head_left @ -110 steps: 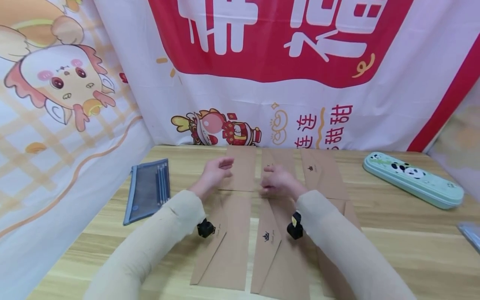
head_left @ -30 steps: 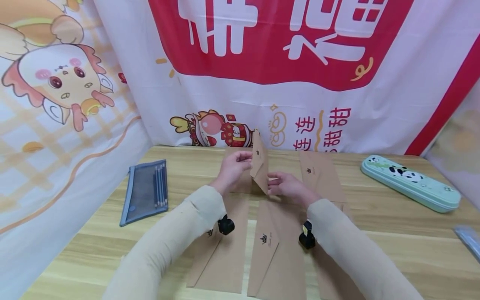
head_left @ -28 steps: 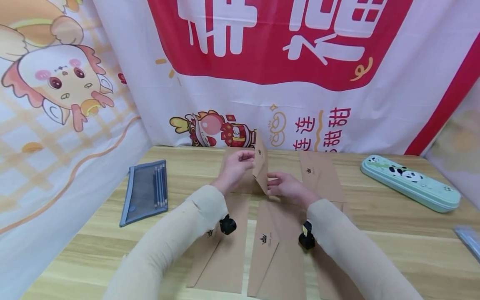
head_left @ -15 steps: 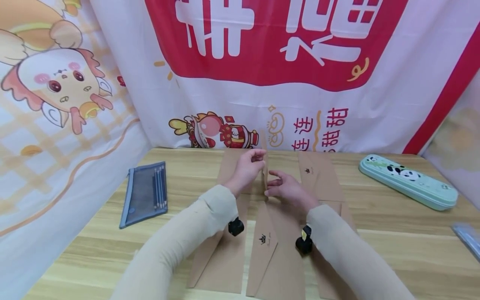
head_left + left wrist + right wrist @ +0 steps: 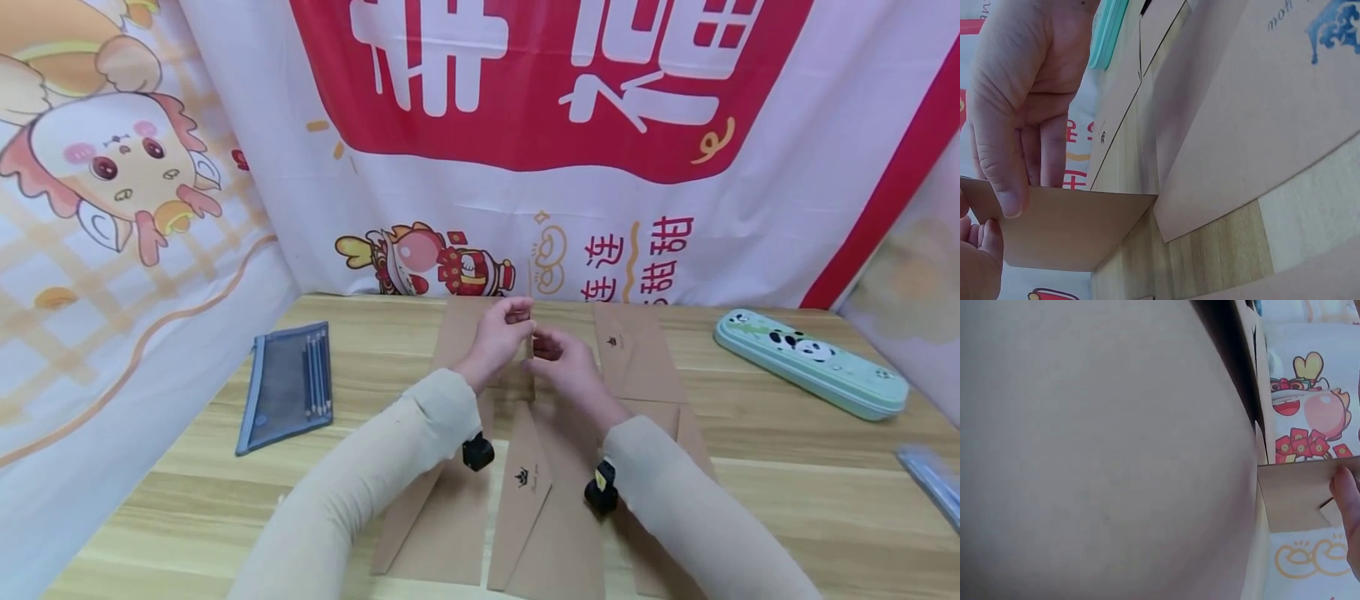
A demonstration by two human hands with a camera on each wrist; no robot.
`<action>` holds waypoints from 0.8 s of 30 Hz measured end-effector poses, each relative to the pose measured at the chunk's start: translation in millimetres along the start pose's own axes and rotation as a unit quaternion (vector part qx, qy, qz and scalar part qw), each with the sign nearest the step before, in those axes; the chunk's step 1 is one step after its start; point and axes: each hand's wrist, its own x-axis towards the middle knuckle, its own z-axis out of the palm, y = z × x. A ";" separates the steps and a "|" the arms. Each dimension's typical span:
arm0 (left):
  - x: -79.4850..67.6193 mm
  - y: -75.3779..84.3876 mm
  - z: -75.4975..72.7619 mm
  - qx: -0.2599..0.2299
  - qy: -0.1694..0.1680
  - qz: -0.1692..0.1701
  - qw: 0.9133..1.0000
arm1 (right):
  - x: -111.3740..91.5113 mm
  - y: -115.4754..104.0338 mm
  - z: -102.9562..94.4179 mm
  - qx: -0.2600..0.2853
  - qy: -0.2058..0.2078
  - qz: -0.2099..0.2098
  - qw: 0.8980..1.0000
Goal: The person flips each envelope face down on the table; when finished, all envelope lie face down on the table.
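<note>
A brown paper envelope (image 5: 1066, 231) is held up edge-on between my two hands at the back of the table, so the head view shows it only as a thin line. My left hand (image 5: 498, 337) pinches its upper edge. Higher on the same sheet than before, my right hand (image 5: 566, 362) grips it, with the thumb on one face in the left wrist view. Below lie several flat envelopes: a middle one (image 5: 558, 533) with a crown print, one at front left (image 5: 453, 529) and one at back left (image 5: 463, 321). Forearms partly cover them.
Further envelopes lie at back right (image 5: 641, 358) and under the right forearm. A blue mesh pouch (image 5: 281, 383) with pencils is at left. On the right are a mint panda pencil case (image 5: 810, 358) and a clear blue item (image 5: 930, 479). A printed cloth (image 5: 450, 187) hangs behind.
The back middle envelope, flat 3.7 seconds ago, was lifted upright and turned edge-on. My left hand shifted right, and my right hand came up closer to it.
</note>
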 end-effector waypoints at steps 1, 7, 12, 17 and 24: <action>0.4 0.0 0.2 -0.003 -0.001 -0.003 1.000 | -0.5 -0.4 0.1 -0.008 0.007 -0.004 1.000; 1.7 -1.4 2.0 -0.022 -0.011 -0.026 0.999 | -7.0 -4.0 1.6 -0.051 0.043 -0.027 0.997; 2.0 -2.5 4.5 -0.030 -0.019 -0.026 0.999 | -10.8 -6.3 3.4 -0.078 0.076 -0.040 0.993; 1.1 -0.7 7.0 -0.038 -0.036 -0.013 0.999 | -13.4 -8.8 0.7 -0.120 0.132 -0.047 0.983; -3.8 -5.3 10.0 -0.049 -0.058 0.007 0.997 | -18.1 -9.2 -6.7 -0.116 0.251 -0.086 0.957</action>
